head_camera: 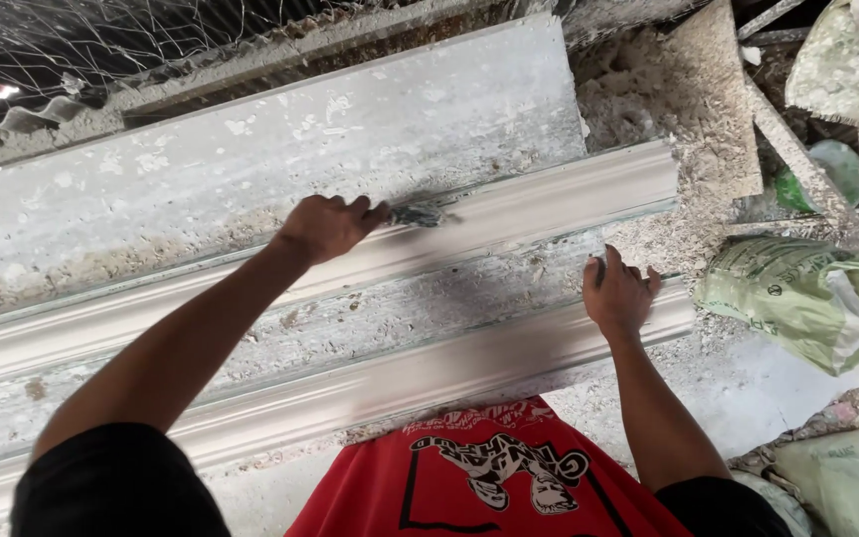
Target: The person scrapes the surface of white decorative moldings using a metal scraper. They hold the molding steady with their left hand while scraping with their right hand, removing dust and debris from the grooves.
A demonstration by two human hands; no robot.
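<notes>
My left hand is closed around a small grey wad, a rag or sponge, and presses it onto the far white moulding strip on a long plaster-caked workbench. My right hand rests flat, fingers spread, on the near white moulding strip close to its right end. Both strips run left to right across the bench, with a rough grey band between them.
Green sacks lie on the floor at the right, another at the lower right. A heap of dried plaster crumbs sits past the bench end. Wire mesh hangs at the top left.
</notes>
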